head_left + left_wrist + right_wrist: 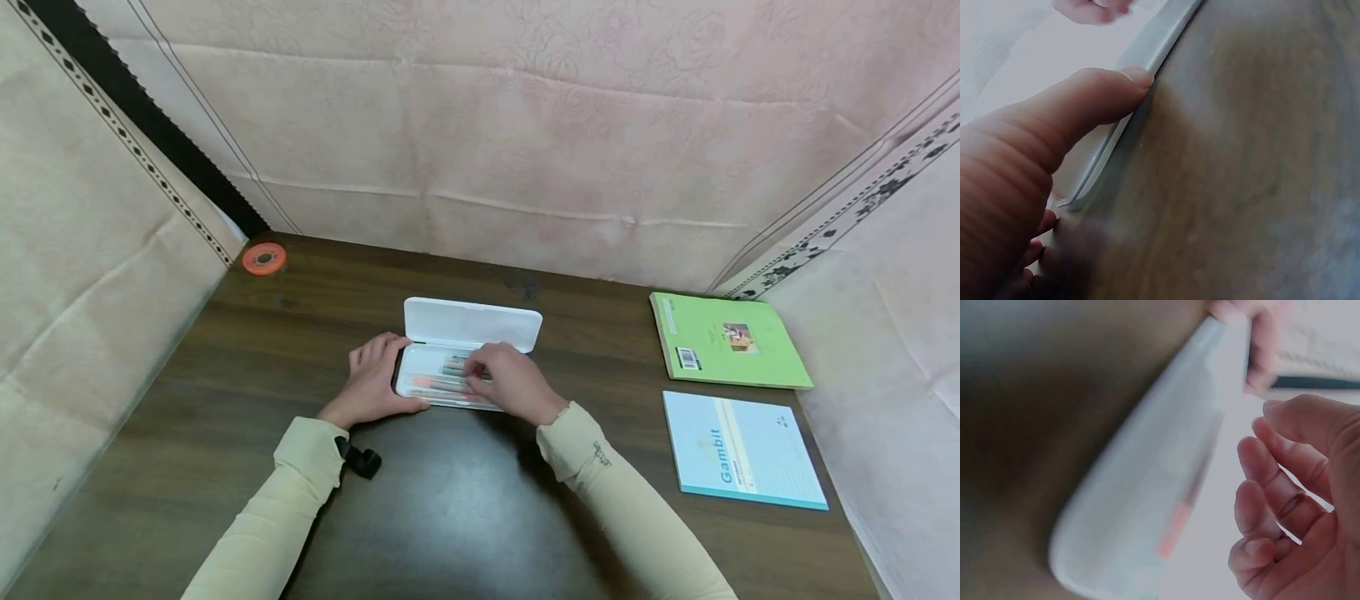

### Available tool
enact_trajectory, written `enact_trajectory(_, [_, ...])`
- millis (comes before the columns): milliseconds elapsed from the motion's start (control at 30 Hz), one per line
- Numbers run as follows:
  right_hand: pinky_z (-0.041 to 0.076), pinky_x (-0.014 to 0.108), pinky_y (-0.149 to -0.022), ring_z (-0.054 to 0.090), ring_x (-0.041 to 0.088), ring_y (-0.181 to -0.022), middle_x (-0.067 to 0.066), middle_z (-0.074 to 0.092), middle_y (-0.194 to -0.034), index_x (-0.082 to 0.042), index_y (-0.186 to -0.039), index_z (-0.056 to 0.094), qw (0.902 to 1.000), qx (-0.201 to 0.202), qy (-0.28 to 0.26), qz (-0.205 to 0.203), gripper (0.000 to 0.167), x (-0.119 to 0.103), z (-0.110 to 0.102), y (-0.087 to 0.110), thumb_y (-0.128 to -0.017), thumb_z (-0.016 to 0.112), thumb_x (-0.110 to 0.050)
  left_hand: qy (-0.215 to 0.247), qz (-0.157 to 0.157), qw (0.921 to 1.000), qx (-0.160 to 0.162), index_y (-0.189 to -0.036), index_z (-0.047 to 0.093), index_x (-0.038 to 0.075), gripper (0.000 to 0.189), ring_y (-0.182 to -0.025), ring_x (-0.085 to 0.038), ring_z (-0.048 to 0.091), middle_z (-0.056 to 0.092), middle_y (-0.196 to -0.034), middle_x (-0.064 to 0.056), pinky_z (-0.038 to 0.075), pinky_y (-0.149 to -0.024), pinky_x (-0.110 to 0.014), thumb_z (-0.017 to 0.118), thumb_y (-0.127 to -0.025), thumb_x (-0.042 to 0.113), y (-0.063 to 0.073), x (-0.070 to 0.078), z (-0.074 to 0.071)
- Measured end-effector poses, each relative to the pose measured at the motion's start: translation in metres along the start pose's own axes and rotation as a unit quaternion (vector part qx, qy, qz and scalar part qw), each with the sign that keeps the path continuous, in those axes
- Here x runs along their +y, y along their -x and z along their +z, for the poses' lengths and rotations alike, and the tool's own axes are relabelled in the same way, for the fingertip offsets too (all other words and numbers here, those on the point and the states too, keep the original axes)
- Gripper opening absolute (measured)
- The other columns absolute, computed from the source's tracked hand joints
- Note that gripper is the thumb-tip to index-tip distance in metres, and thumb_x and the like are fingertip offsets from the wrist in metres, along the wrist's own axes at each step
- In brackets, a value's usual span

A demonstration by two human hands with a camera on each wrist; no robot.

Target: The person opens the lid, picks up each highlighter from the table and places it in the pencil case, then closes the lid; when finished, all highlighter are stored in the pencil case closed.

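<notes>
A white pencil case [418, 362] lies on the table with its lid [471, 322] raised at the back. Several slim pens or pencils [435, 383] rest inside. My left hand [372, 382] holds the case's left end, the thumb along the front edge and the other fingers round the far left corner. Over the right half of the case is my right hand [513, 385], its fingers bent toward the pens. In the right wrist view its thumb and fingertips show nothing between them, and a blurred orange-and-dark pen [1177, 526] lies in the case beside them.
To the right lie a green book [708, 337] and, nearer, a light blue notebook [750, 450]. An orange tape roll [264, 259] sits at the far left corner of the dark wooden table [300, 317]. Pale cloth curtains [487, 142] close in the back and both sides.
</notes>
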State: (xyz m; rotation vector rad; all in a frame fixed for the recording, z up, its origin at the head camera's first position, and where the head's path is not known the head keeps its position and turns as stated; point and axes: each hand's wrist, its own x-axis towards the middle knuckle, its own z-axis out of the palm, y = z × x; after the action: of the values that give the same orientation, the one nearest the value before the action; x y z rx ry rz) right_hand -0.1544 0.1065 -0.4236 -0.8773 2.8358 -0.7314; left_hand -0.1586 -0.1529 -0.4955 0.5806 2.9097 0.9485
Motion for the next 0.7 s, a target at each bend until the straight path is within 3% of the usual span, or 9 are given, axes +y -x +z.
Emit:
enact_trajectory(400, [0.048, 0.033, -0.072, 0.056, 0.020, -0.080, 0.002, 0.066, -0.093, -0.012, -0.099, 0.072, 0.9914, 0.101, -0.034, 0.076, 0.009, 0.038, -0.075, 0.008, -0.092, 0.069, -0.018, -0.006, 0.004, 1.0000, -0.001, -0.141, 0.040, 0.007, 0.099, -0.131, -0.035, 0.031, 0.036, -0.141, -0.020, 0.019, -0.099, -0.055, 0.085, -0.065, 0.051, 0.000, 0.001, 0.000])
enact_trajectory(700, [0.050, 0.035, -0.077, 0.056, 0.022, -0.085, 0.006, 0.065, -0.099, -0.011, -0.103, 0.069, 0.9865, 0.099, -0.052, 0.120, 0.014, 0.064, -0.079, 0.004, -0.093, 0.069, -0.021, -0.008, -0.006, 0.9999, -0.002, -0.142, 0.040, 0.006, 0.101, -0.132, -0.035, 0.030, 0.035, -0.142, -0.020, 0.019, -0.100, -0.054, 0.086, -0.064, 0.051, 0.000, 0.000, 0.002])
